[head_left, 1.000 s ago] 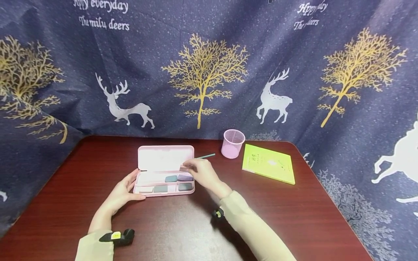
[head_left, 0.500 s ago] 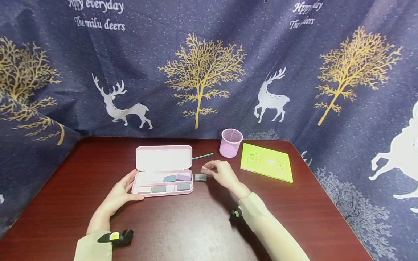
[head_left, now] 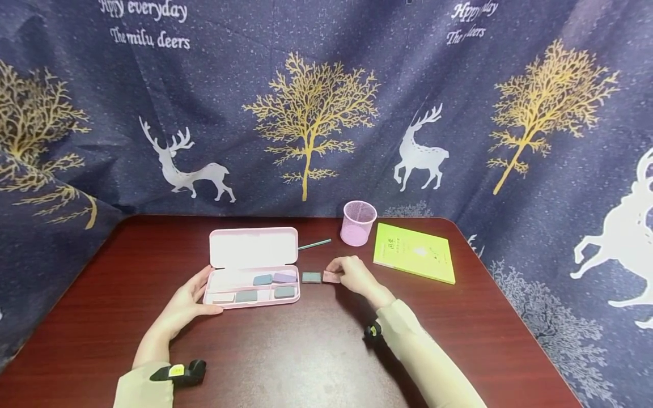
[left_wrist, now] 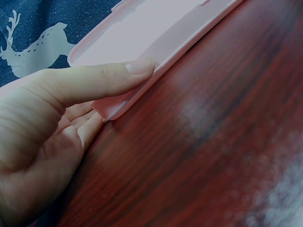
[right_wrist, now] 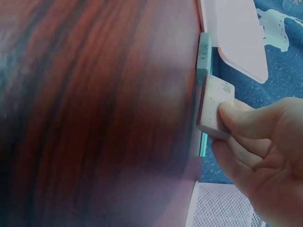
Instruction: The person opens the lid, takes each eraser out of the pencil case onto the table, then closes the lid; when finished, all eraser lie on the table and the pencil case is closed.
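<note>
A pink pencil case (head_left: 253, 247) lies with its lid raised on the table. My left hand (head_left: 182, 306) grips its left end, the thumb (left_wrist: 113, 80) over the front rim and the other fingers round the corner. Inside sit several erasers, among them a blue one (head_left: 262, 279), a purple one (head_left: 284, 278) and a grey-green one (head_left: 247, 296). To the right of the case, my right hand (head_left: 356, 276) pinches a pink eraser (right_wrist: 214, 108) marked 4B between thumb and fingers. Just left of it, a green eraser (head_left: 311, 277) lies on the table.
Behind the erasers lies a thin green stick (head_left: 314, 244), its left end hidden by the lid. A pink mesh pen holder (head_left: 358, 226) stands at the back, with a yellow-green book (head_left: 414, 253) to its right. A patterned curtain (head_left: 326, 113) hangs behind the table (head_left: 285, 351).
My right hand has moved right from the case with the pink eraser, then lowered it beside the green eraser, which the hand hid at first. The left hand keeps its grip on the case.
</note>
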`<state>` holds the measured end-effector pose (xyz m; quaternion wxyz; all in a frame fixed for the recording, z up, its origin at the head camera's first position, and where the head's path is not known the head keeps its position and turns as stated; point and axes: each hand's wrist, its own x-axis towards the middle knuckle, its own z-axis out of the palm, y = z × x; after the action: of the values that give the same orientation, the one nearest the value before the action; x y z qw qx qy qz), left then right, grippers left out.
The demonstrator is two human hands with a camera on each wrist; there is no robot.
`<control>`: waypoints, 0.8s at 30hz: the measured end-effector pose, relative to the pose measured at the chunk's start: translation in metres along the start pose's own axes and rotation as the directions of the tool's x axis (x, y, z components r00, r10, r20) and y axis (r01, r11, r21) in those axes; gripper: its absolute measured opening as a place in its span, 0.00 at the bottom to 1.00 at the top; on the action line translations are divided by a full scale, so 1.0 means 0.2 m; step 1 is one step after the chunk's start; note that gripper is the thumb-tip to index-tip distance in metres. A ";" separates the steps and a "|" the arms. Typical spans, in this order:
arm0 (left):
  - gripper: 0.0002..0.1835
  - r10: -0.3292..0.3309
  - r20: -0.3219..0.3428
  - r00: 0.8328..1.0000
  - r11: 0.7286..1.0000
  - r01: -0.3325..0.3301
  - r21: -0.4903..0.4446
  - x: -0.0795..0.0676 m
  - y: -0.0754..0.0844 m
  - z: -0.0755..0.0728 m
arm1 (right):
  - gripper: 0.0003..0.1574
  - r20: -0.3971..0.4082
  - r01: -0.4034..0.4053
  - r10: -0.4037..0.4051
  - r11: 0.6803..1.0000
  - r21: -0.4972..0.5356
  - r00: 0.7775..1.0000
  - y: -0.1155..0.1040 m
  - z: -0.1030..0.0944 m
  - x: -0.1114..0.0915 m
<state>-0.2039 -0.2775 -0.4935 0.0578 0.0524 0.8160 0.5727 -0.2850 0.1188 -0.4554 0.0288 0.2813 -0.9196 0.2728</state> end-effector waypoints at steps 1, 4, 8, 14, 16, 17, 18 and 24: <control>0.60 -0.002 0.000 1.000 1.000 0.002 -0.001 0.00 0.00 0.00 | 0.18 0.006 0.004 -0.004 1.000 -0.001 1.000 0.00 0.00 0.00; 0.60 -0.006 0.000 1.000 1.000 0.006 -0.006 0.00 0.00 0.00 | 0.16 0.024 0.000 0.000 1.000 0.000 1.000 0.00 0.01 0.00; 0.60 -0.009 0.002 1.000 1.000 0.009 -0.009 0.00 0.00 0.00 | 0.11 0.044 -0.032 0.032 0.999 0.002 0.998 0.00 0.01 0.01; 0.60 -0.009 0.006 1.000 1.000 0.009 -0.012 0.00 0.00 0.00 | 0.11 0.093 -0.061 0.061 0.998 -0.002 0.994 0.01 0.01 0.02; 0.60 -0.004 0.006 1.000 1.000 0.004 -0.014 0.00 0.00 0.00 | 0.13 0.101 -0.058 0.058 0.998 -0.005 0.993 0.02 0.01 0.02; 0.60 -0.003 0.006 1.000 1.000 0.003 -0.015 0.00 0.00 0.00 | 0.14 0.103 -0.056 0.056 0.998 -0.007 0.993 0.02 0.01 0.02; 0.60 -0.001 0.006 1.000 1.000 0.001 -0.018 0.00 0.00 0.00 | 0.14 0.105 -0.057 0.057 0.998 -0.007 0.993 0.02 0.01 0.02; 0.60 0.012 0.006 1.000 1.000 -0.011 -0.029 0.00 -0.01 0.00 | 0.15 0.099 -0.043 0.046 0.999 -0.033 0.994 0.02 0.02 0.04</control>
<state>-0.2043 -0.2785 -0.4942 0.0579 0.0581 0.8070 0.5848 -0.2929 0.1156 -0.4593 -0.0188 0.2733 -0.9300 0.2450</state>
